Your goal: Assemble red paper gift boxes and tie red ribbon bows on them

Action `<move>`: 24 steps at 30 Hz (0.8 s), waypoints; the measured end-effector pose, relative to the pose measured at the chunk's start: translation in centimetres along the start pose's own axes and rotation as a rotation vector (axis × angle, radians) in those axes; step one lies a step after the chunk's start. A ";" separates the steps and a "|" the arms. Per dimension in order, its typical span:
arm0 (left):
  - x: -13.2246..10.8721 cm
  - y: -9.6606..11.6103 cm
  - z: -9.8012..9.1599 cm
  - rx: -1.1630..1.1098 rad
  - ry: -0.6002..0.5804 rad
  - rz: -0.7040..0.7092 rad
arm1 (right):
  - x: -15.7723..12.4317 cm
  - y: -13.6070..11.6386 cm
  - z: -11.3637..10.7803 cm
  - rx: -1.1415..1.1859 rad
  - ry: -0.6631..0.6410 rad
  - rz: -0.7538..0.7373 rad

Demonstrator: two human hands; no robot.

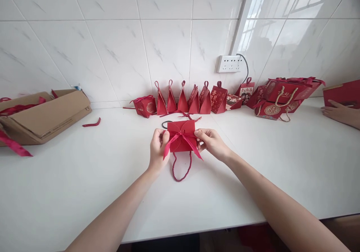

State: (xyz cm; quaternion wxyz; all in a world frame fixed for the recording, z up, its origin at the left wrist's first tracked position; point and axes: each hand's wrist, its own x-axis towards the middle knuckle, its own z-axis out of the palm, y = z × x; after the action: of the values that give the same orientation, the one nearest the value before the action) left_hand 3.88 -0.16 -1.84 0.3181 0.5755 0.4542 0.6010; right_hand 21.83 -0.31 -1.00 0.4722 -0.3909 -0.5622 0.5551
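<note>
A small red gift box with rounded flaps sits on the white table in front of me. A red ribbon is tied across it, its tails hanging toward me, and a red rope handle loops out below. My left hand pinches the ribbon at the box's left side. My right hand pinches it at the right side. Both hands are closed on the ribbon ends.
A row of folded red gift boxes lines the tiled wall. Red gift bags lie at the right. An open cardboard carton with ribbons sits at the left. Another person's hand rests at far right. A wall socket is above.
</note>
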 end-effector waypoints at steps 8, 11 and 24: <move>0.0 -0.6 -0.6 0.043 -0.062 0.122 | -0.6 -0.2 -1.7 -0.266 0.041 -0.160; 0.2 -0.7 -0.9 0.042 -0.067 0.138 | -0.8 -0.3 -1.9 -0.456 -0.051 -0.270; -0.4 -0.6 -0.9 0.409 -0.263 1.118 | -0.2 1.4 -0.8 -0.748 -0.004 -0.389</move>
State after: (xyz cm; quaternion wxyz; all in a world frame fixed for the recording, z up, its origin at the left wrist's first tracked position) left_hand 2.95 -0.46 -2.43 -0.1091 0.8457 0.1462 0.5015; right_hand 22.56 -0.22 -2.44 0.3927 -0.4209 -0.7892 0.2140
